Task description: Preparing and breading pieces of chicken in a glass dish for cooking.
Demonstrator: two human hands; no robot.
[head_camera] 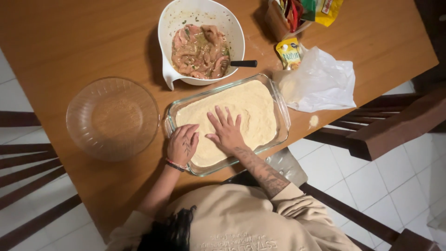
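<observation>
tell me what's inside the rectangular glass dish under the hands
The glass dish holds an even layer of pale breadcrumb-like coating. The right hand lies flat on it; the left hand rests at its edge. Anything under the coating or the hands is hidden.

glass baking dish (pixel 281 108), level pale breadcrumbs (pixel 246 104)

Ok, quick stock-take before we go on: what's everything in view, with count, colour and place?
glass baking dish: one, clear, table centre, filled with pale crumb coating
white bowl: one, behind the dish, holding marinated pinkish meat strips
black handle: one, sticking out of the white bowl's right rim
glass bowl: one, clear, left of the dish
plastic bag: one, whitish, right of the dish
yellow packet: one, beside the bag
packets: several, mixed colours, far table edge
wooden table: one, brown
chairs: dark wood, both sides
left hand: on the dish's near-left rim
right hand: flat, fingers spread, on the crumbs
</observation>
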